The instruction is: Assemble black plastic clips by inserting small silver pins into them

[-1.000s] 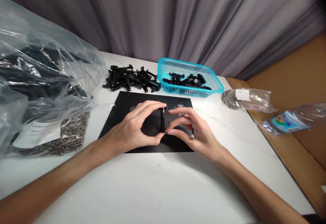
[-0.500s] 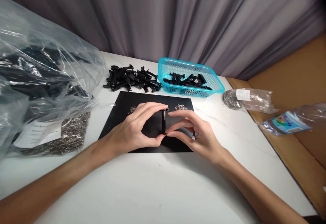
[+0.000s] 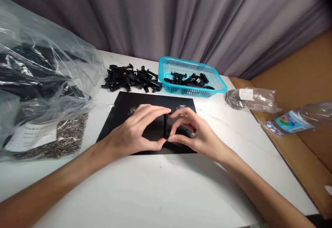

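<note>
My left hand (image 3: 135, 129) grips a slim black plastic part (image 3: 166, 126) by its two ends, fingertips at the top and thumb at the bottom. The part stands lengthwise above a black mat (image 3: 114, 120). My right hand (image 3: 198, 131) is curled beside it, with the thumb tip at the part's lower end and the index finger bent near its upper half. A thin dark tool with a pale round end (image 3: 192, 135) pokes out from the curled right fingers; most of it is hidden. Small metal pieces (image 3: 182, 107) lie on the mat behind the right hand, and another little heap (image 3: 133, 110) behind the left.
Behind the mat are a pile of black plastic parts (image 3: 132, 78) and a blue basket (image 3: 220, 87) with more inside. Clear bags (image 3: 70, 134) of metal pieces and black parts fill the left. A smaller bag (image 3: 236, 100) and a plastic bottle (image 3: 293, 120) lie right.
The black part has turned a little in my left hand. My right index finger has bent and the right hand has shifted slightly left. The whole view has moved a bit.
</note>
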`<state>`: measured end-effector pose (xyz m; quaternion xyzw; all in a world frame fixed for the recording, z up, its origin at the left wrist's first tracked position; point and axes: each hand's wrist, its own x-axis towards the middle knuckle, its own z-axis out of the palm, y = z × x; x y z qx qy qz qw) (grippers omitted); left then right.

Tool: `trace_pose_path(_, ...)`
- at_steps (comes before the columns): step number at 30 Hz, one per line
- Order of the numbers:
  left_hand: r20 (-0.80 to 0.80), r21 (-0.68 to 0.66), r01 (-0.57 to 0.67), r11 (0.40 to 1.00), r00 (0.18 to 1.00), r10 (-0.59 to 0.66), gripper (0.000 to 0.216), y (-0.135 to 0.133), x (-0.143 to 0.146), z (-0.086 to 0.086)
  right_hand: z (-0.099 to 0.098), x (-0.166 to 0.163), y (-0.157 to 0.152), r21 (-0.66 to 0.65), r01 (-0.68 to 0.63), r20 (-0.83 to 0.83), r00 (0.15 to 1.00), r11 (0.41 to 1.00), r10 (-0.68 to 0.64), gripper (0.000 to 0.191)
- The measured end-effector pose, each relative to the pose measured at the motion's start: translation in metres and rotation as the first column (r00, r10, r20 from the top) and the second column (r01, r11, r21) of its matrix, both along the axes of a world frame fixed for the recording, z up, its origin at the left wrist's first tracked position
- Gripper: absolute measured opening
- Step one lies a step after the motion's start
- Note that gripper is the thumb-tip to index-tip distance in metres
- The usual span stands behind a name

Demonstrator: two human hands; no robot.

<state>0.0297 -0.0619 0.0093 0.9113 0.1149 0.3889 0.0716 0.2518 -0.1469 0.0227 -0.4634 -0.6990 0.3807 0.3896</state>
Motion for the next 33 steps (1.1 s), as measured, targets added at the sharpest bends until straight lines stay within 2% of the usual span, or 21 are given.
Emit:
trace_pose_path(3,0.000,0.035,0.019,0.999,1.000,-0.019,0.067,0.000,0.000,0.002,-0.001,-0.001,0.003,-0.161,-0.013,-0.147,0.989,0.987,-0.011,0.044)
trace_pose_path(7,-0.007,0.062,0.034,0.997,0.999,-0.033,0.068,0.000,-0.001,0.001,-0.005,-0.004,0.004,-0.245,-0.020,-0.220,0.975,0.969,-0.035,0.047)
trace_pose_path(13,-0.001,0.080,0.020,0.997,1.000,-0.020,0.066,0.004,-0.001,-0.002,-0.008,-0.008,0.005,-0.216,0.030,-0.138,0.988,0.976,-0.061,0.044)
trace_pose_path(15,-0.006,0.028,-0.021,0.999,1.000,0.021,0.065,0.005,-0.001,-0.002,-0.006,-0.005,0.006,-0.206,0.052,-0.109,0.991,0.977,-0.076,0.044)
trace_pose_path(18,-0.032,-0.058,-0.068,0.996,0.997,0.066,0.065,0.007,-0.003,-0.002,-0.005,0.006,0.008,-0.259,0.075,-0.082,0.992,0.963,-0.099,0.044)
trace_pose_path(21,-0.058,-0.127,-0.090,0.988,0.995,0.083,0.063,0.008,-0.006,-0.004,-0.008,0.018,0.009,-0.308,0.081,0.022,0.997,0.948,-0.078,0.042)
trace_pose_path(24,-0.092,-0.195,-0.130,0.972,0.989,0.114,0.062,0.009,-0.008,-0.006,-0.011,0.025,0.009,-0.257,0.105,0.111,0.991,0.961,-0.078,0.035)
trace_pose_path(29,-0.183,-0.282,-0.187,0.941,0.973,0.138,0.071,0.012,-0.010,-0.012,-0.007,0.022,0.009,-0.233,0.071,0.060,0.997,0.970,-0.059,0.027)
trace_pose_path(33,-0.227,-0.203,-0.204,0.958,0.961,0.157,0.062,0.017,-0.008,-0.011,-0.004,0.017,0.008,-0.221,0.130,0.040,0.991,0.967,-0.124,0.026)
